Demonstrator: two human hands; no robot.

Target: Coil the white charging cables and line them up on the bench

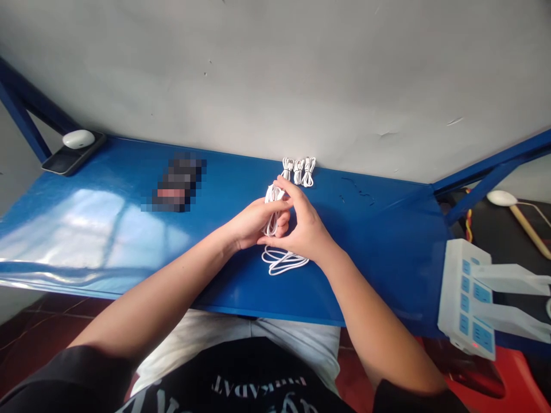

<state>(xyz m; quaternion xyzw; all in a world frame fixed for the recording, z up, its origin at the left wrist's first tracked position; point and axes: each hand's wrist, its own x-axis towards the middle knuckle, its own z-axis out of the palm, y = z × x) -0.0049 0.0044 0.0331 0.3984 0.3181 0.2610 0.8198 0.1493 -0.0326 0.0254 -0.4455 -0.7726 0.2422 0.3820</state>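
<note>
A white cable folded into a long bundle [271, 221] is held upright over the blue table. My left hand [257, 221] is closed around it, with the thumb laid across its front. My right hand [301, 221] curves about the same bundle, its fingertips at the top end and its thumb at the bottom end. Under my right wrist lies a loose coil of white cable [284, 263] on the table, partly hidden by the hand. Just beyond my hands, several tied white cable bundles [309, 172] stand in a row near the wall.
The blue table [379, 246] meets a grey wall [275, 74]. On its left lie a blurred-out dark object [177, 182] and a black tray [64, 163] with a white mouse-like object [78, 139]. A white power strip [467, 298] with plugs is at the right edge, above a red stool [512, 373].
</note>
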